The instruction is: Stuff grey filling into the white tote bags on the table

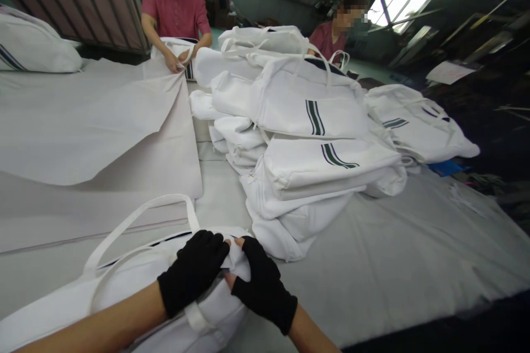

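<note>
A white bag (136, 273) with two loop handles and a dark-edged opening lies at the lower left of the table. My left hand (194, 270), in a black fingerless glove, rests over the bag's right end with its fingers curled on the fabric. Facing it, my right hand (265, 284), gloved the same way, pinches that end of the bag between thumb and fingers. The two hands almost meet at the bag's opening, and what lies between the fingertips is partly hidden.
White bags with green and navy stripes form a pile (306, 105) beyond my hands. Large pale sheets (83, 121) cover the left of the grey table (372, 265). Across it, one person (178, 11) handles a bag; another person (331, 38) is behind the pile.
</note>
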The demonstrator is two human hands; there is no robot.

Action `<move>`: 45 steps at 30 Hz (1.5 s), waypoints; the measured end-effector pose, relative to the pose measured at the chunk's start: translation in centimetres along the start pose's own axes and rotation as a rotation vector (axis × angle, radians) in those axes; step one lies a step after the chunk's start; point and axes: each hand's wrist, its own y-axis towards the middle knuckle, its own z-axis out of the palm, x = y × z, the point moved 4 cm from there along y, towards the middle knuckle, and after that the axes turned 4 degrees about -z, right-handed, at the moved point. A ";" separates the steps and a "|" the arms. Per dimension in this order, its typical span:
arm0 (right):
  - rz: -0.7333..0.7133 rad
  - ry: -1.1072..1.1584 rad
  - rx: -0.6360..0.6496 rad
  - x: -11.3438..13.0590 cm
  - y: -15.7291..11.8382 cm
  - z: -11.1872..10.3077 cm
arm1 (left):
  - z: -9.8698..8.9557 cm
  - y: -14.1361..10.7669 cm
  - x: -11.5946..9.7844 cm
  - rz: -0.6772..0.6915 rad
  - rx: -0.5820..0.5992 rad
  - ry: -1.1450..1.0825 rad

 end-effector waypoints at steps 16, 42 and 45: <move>0.413 0.182 -0.312 -2.3 -3.8 0.5 | 1.0 -3.0 -1.7 -0.047 -0.047 0.017; -0.208 -0.077 -0.072 -5.1 -1.1 1.4 | 1.5 1.9 -1.5 -0.030 0.058 0.092; -0.198 -0.099 -0.123 -5.1 -1.1 1.4 | 0.6 2.5 -1.5 0.002 -0.095 0.001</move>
